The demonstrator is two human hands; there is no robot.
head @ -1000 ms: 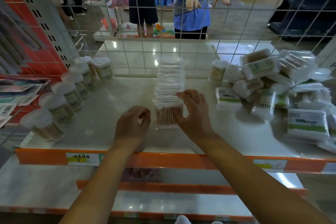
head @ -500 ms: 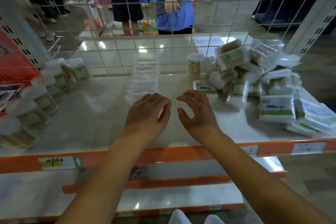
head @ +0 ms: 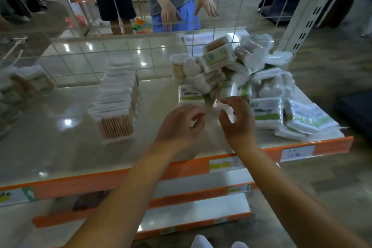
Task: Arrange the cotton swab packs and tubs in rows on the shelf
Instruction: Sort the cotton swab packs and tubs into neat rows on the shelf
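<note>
A: Cotton swab packs (head: 267, 113), where are they?
B: Most sit in a loose heap on the right of the shelf (head: 60, 147), flat bagged ones at the front, boxier ones and a heart-lid tub (head: 191, 68) piled behind. One tidy row of clear packs (head: 115, 98) runs front to back mid-shelf. Tubs (head: 38, 82) at far left, blurred.
A: Hands?
B: Both over the near edge of the heap. Left hand (head: 181, 125) has fingers curled in, something pale shows under them, can't tell if it holds anything. Right hand (head: 237, 119) has fingers hooked with thumb apart, right at a white pack (head: 225, 106). Blur hides whether that grip is clamped or just touching.
A: Step?
B: Looks like fetching the next pack from the heap. One pack row is built and the heap is big, so I'd judge the task well short of halfway.
A: Next move needs?
B: Probably a firm pinch on one pack only, lifting it clear without dragging its neighbours, since the pile leans and bags overlap. Then carry it left and set it standing, either against the front of the clear row if it matches or starting a new row just beside it.
A: Background?
B: Wire grid (head: 141, 46) behind the shelf, people standing beyond it.
</note>
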